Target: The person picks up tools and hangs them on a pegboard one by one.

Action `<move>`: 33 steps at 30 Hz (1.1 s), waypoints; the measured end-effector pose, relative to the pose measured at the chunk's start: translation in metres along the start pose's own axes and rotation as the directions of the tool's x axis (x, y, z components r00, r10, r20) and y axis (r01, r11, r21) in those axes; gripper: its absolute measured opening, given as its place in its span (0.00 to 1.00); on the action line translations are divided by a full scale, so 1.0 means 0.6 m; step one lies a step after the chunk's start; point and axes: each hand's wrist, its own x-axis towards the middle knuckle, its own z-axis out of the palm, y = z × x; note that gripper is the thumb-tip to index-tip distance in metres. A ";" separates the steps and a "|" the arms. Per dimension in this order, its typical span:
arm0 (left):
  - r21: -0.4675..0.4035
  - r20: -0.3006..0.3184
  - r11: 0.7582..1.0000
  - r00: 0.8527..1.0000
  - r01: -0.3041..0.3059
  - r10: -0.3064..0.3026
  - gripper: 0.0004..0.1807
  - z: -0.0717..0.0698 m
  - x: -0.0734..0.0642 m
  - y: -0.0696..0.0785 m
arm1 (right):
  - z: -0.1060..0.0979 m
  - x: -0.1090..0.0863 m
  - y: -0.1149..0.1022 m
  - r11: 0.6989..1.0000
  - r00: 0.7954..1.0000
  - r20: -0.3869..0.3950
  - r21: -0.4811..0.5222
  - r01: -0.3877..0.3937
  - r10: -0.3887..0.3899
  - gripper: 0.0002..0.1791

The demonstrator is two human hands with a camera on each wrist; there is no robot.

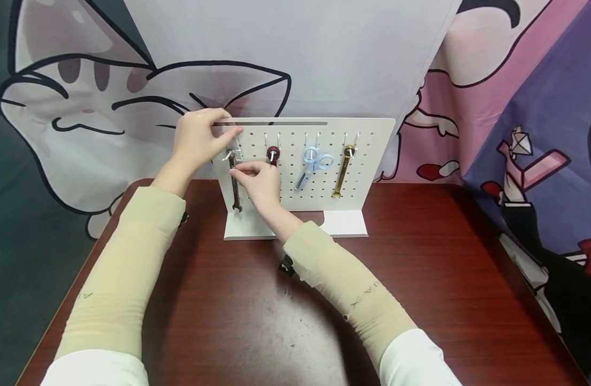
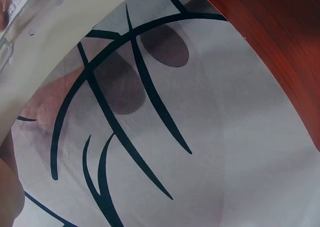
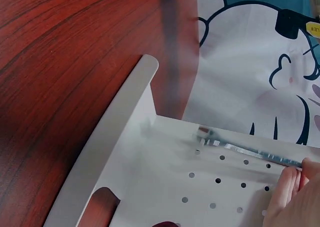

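Observation:
A white pegboard (image 1: 287, 187) stands upright on the table. At its top left corner my left hand (image 1: 199, 136) grips the board, thumb in front and fingers over the top edge. A dark silver wrench (image 1: 235, 190) hangs from a hook near the board's left side, its jaw end down. My right hand (image 1: 261, 182) pinches the wrench near its upper part. In the right wrist view the fingertips (image 3: 290, 184) meet the wrench (image 3: 250, 152), which lies close along the perforated face. Part of my left hand (image 2: 9, 197) shows at the edge of the left wrist view.
Beside the right hand hangs a dark red-headed tool (image 1: 273, 154), mostly hidden below. Light blue scissors (image 1: 312, 163) and a gold wrench (image 1: 342, 174) hang farther right. The board's white foot (image 1: 345, 224) rests on the red-brown table (image 1: 420, 257). Printed cloth (image 1: 353, 59) hangs behind.

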 end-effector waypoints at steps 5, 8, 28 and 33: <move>0.001 -0.001 1.000 1.000 -0.003 0.003 0.12 -0.001 0.000 0.001 | 0.002 0.000 -0.001 1.000 0.999 -0.047 -0.020 -0.001 0.000 0.06; 0.002 0.001 1.000 1.000 -0.001 0.001 0.12 -0.001 0.000 0.001 | 0.001 -0.001 0.003 1.000 1.000 -0.026 0.003 0.017 -0.017 0.07; 0.025 0.038 1.000 0.999 0.018 -0.019 0.13 0.001 0.002 0.002 | -0.072 -0.039 0.032 0.978 0.978 0.174 0.194 0.079 -0.114 0.16; 0.039 0.074 0.999 0.997 0.032 -0.035 0.16 -0.006 -0.006 0.000 | -0.104 -0.056 0.040 0.980 0.976 0.192 0.186 0.069 -0.105 0.16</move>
